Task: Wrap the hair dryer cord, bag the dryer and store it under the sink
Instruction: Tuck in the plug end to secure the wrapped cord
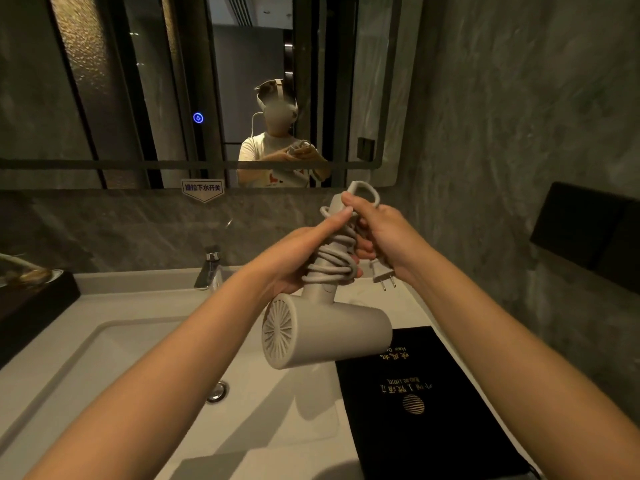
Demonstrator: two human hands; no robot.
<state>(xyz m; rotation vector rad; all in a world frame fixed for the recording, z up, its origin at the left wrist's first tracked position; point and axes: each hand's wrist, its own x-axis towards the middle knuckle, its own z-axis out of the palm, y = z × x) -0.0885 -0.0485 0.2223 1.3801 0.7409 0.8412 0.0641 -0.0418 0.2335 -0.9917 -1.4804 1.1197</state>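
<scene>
Currently left hand [304, 251] grips the coiled handle of the hair dryer [325, 327], barrel hanging down over the sink [104, 358]. Right hand [384, 237] pinches the cord [332, 261] end, plug [383, 277] dangling. Bag [426, 410] lies flat on tabletop, below-right, nearer right hand.

— How many of each?
— One hair dryer [325, 336], one plug [383, 278], one black bag [422, 403] at five o'clock.
— And fixtures?
— One faucet [209, 268], one drain [217, 391], one mirror [173, 91], two hands.

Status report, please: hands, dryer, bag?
Left hand grips hair dryer handle, cord wound. Right hand holds cord end, plug dangling. Black bag flat on counter.
</scene>
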